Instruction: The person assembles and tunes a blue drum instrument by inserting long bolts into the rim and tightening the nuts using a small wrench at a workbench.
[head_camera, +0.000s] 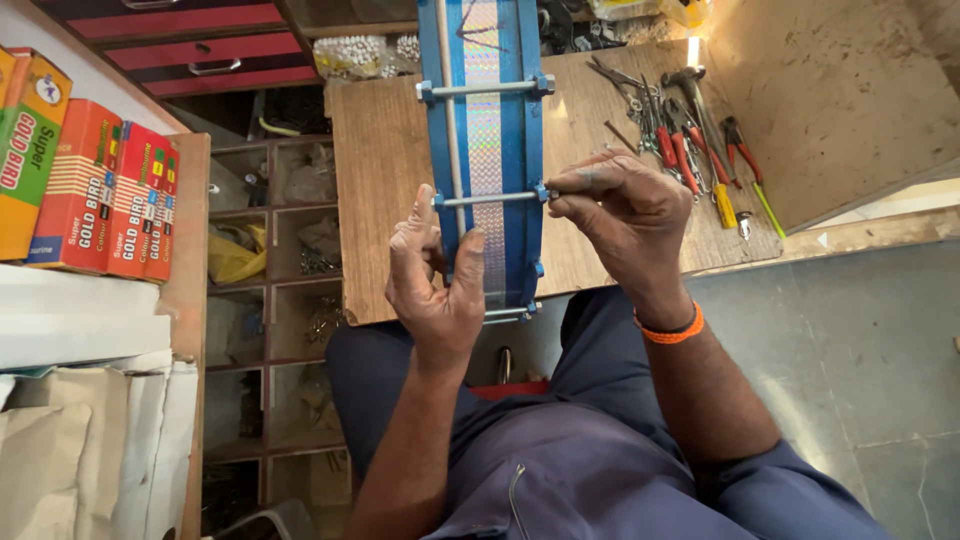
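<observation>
Nearby, pliers (672, 130) right of blue frame (487, 150).

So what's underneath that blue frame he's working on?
The blue frame lies on a wooden board, with pliers beside it. The left hand and right hand cover its near end; anything directly beneath stays hidden.

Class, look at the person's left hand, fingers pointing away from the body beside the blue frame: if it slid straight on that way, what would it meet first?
Probably the thin metal cross rod on the long blue metal frame, just beyond the left hand; its thumb tip seems almost there already, though depth is uncertain.
</observation>
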